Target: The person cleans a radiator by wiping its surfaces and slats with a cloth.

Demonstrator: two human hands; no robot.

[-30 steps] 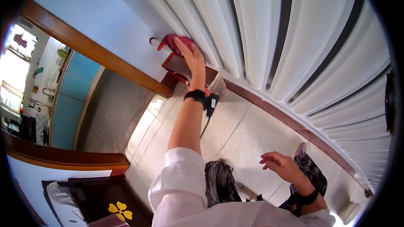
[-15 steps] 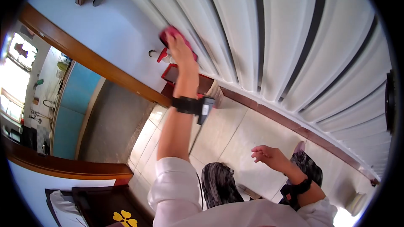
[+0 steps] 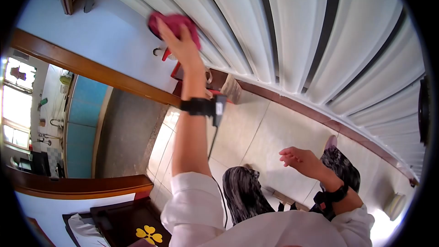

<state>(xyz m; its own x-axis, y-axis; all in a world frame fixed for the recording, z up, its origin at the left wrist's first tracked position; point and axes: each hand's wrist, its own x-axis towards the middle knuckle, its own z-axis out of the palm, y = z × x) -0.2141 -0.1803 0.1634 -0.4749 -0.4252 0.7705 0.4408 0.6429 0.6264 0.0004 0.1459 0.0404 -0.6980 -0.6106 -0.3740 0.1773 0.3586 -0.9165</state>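
Observation:
A dark pink cloth (image 3: 180, 22) is under my left hand (image 3: 184, 48), against the end columns of a white radiator (image 3: 238, 27). My left thumb and fingers are spread over the cloth and press it to the radiator's side. The cloth's underside is hidden. My right hand (image 3: 302, 161) hangs above the floor near my knees, fingers loosely bent and apart, with nothing in it. Just below the cloth, a red spray trigger (image 3: 166, 54) shows partly behind my left wrist.
A red box (image 3: 176, 70) with a roll of tape (image 3: 209, 77) stands on the floor by the radiator's foot. A wooden door frame (image 3: 91, 66) opens on the left. Below it sits a dark cabinet (image 3: 116, 219) with a yellow flower. A cable (image 3: 213, 144) hangs from my left wrist.
My left hand has moved up and to the left with the cloth, and its fingers are more spread. The view has shifted slightly. My right hand has hardly moved.

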